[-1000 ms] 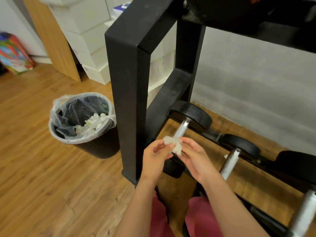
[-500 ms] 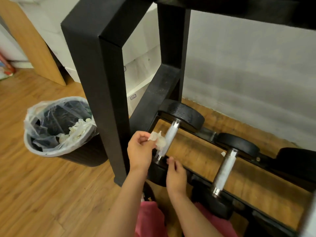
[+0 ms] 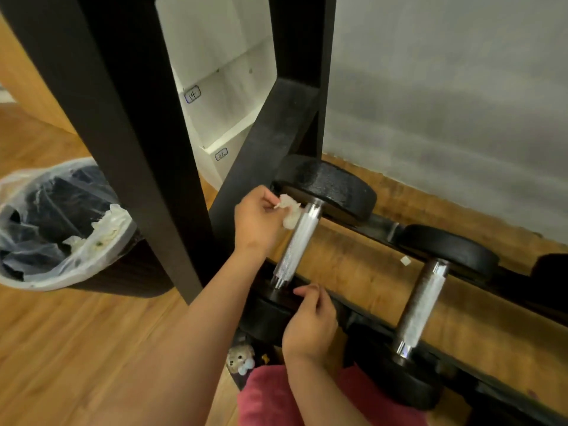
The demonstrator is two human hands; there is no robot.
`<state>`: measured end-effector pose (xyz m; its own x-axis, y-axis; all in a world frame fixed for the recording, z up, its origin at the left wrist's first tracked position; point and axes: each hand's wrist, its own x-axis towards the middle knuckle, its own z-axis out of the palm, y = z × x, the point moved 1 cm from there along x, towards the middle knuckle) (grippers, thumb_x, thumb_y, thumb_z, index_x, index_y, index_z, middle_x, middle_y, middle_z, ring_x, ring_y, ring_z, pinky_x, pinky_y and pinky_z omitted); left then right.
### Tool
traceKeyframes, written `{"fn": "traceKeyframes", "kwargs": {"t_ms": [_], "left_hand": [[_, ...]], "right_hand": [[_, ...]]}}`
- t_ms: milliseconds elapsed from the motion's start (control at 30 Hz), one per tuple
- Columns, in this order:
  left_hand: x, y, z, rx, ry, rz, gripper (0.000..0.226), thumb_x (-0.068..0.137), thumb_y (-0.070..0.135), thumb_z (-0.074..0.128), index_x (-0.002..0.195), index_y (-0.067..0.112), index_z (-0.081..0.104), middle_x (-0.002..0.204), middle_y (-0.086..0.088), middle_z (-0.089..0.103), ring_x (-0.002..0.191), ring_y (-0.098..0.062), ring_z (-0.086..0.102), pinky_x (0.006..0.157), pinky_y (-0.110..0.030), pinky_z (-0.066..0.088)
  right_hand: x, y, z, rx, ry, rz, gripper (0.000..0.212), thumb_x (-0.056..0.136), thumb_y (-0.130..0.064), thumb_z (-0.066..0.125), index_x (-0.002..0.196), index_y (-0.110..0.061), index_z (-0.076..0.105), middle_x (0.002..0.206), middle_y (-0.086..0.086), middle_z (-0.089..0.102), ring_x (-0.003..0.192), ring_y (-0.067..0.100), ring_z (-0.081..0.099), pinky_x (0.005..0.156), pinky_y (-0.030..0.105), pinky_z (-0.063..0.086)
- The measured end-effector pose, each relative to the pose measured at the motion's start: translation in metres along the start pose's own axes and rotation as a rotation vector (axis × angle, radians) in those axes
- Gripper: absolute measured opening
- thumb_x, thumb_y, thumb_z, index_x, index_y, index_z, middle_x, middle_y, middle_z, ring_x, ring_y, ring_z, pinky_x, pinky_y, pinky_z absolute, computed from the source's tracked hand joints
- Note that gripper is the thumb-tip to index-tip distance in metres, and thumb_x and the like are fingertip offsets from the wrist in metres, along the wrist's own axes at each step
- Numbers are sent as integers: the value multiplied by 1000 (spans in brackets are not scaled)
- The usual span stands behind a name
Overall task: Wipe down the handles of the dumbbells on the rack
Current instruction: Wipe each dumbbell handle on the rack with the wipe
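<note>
At far left a lined waste bin (image 3: 76, 272) stands on the wood floor with crumpled white scraps inside, just beside the black upright of the rack (image 3: 123, 118). Past that post, the left hand (image 3: 255, 222) pinches a small white tissue wad (image 3: 290, 213) and holds it against the far end of the first handle (image 3: 298, 241), the knurled steel bar of the leftmost dumbbell on the bottom tier. The right hand (image 3: 310, 324) sits at the bar's near end with its fingers loosely bent and nothing visibly in them. Whether it steadies the near weight or only hovers there is hard to make out. Further right, the second handle (image 3: 421, 305) lies on the same tier, untouched by either hand. The wiping of the first bar looks to be just starting. The next move likely calls for wrapping the tissue around the steel and drawing it down toward the near end, with the weight kept from rolling.
</note>
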<state>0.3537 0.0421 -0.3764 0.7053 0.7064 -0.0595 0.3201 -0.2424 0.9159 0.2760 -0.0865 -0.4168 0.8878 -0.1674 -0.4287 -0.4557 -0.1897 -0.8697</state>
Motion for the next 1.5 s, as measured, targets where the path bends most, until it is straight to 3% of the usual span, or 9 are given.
{"fn": "traceKeyframes", "kwargs": {"t_ms": [167, 333, 467, 633, 767, 1033, 1167, 1333, 1500], "left_hand": [[0, -10, 17, -194, -145, -10, 36, 73, 35, 73, 72, 4, 54, 73, -22, 63, 67, -21, 60, 70, -48, 54], [-12, -5, 11, -348, -285, -74, 23, 95, 22, 60, 74, 19, 69, 83, -11, 64, 83, -22, 61, 78, -38, 48], [-11, 0, 10, -423, -231, -259, 34, 102, 28, 48, 75, 13, 64, 73, 2, 67, 68, 0, 65, 60, -14, 51], [-6, -3, 13, -375, -162, -197, 24, 89, 2, 63, 68, 12, 67, 67, 3, 67, 71, -11, 65, 67, -22, 53], [-8, -4, 17, -368, -155, -192, 16, 77, 11, 81, 84, 14, 67, 81, -3, 71, 79, -13, 69, 81, -29, 56], [-11, -3, 22, -311, -232, -232, 15, 81, 13, 77, 88, 18, 66, 88, -4, 73, 81, -12, 68, 73, -22, 53], [-7, -5, 20, -308, -151, -191, 9, 83, 10, 75, 80, 17, 71, 78, -2, 73, 75, -10, 67, 78, -28, 55], [-7, -5, 22, -308, -198, -253, 14, 82, 13, 77, 86, 22, 67, 92, -2, 73, 89, -12, 68, 85, -25, 54], [-2, -10, 21, -336, -181, -246, 6, 83, 11, 75, 82, 16, 74, 74, 0, 72, 78, -14, 67, 86, -36, 56]], "right_hand": [[2, 3, 2, -23, 30, -2, 37, 79, -39, 32, 69, -25, 65, 85, -9, 62, 87, 18, 56, 79, 38, 45], [1, 1, 1, -27, 30, 8, 34, 76, -37, 32, 68, -25, 64, 86, 1, 65, 85, 22, 58, 76, 41, 48], [-1, 0, 1, -35, 25, 24, 33, 75, -36, 32, 67, -27, 62, 85, 3, 65, 84, 24, 59, 72, 41, 49], [-2, -3, 1, -41, 23, 45, 32, 73, -35, 32, 67, -28, 62, 86, 3, 64, 85, 24, 58, 74, 44, 50], [-3, -2, 1, -25, 26, 43, 31, 73, -36, 33, 66, -29, 62, 85, 4, 65, 83, 23, 59, 73, 44, 51], [-2, 0, 3, -26, 28, 33, 31, 73, -36, 33, 65, -29, 62, 85, 7, 65, 83, 27, 59, 72, 45, 52], [-2, -1, 2, -16, 26, 31, 31, 73, -34, 33, 66, -27, 62, 88, 7, 64, 84, 25, 58, 73, 43, 51], [-2, 0, 2, -15, 23, 33, 31, 74, -34, 33, 67, -26, 63, 87, 6, 64, 84, 24, 59, 72, 41, 49], [-2, -1, 2, -14, 22, 35, 31, 73, -34, 33, 67, -27, 63, 88, 7, 64, 83, 25, 59, 70, 40, 48]]}}
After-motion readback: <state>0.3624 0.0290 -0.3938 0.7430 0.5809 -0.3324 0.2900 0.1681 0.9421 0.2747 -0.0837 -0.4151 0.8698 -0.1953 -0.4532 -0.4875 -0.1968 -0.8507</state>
